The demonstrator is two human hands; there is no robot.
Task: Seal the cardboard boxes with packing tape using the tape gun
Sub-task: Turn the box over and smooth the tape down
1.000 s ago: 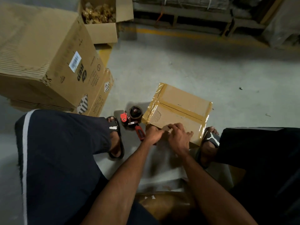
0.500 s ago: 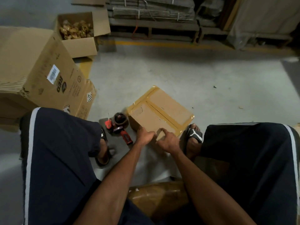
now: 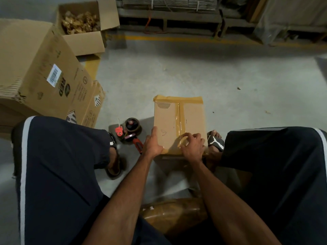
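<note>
A small cardboard box [image 3: 166,117] lies on the concrete floor between my feet. Brown tape runs down its middle seam and along its far edge. My left hand [image 3: 152,145] grips the box's near left corner, thumb lying on top along the left edge. My right hand [image 3: 193,145] sits on the near end of the taped seam, fingers bent down onto the tape and over the near edge. The red-handled tape gun [image 3: 130,133] with its dark roll lies on the floor just left of the box, untouched.
A large cardboard box [image 3: 40,71] leans over flattened cartons at left. Behind it stands an open box of brown scraps [image 3: 81,23]. Pallets [image 3: 169,20] line the far wall past a yellow floor stripe. A tape-wrapped parcel [image 3: 169,216] lies near my lap.
Both hands have turned the small box from a diagonal lie to square with me. The tape gun has stayed on the floor.
</note>
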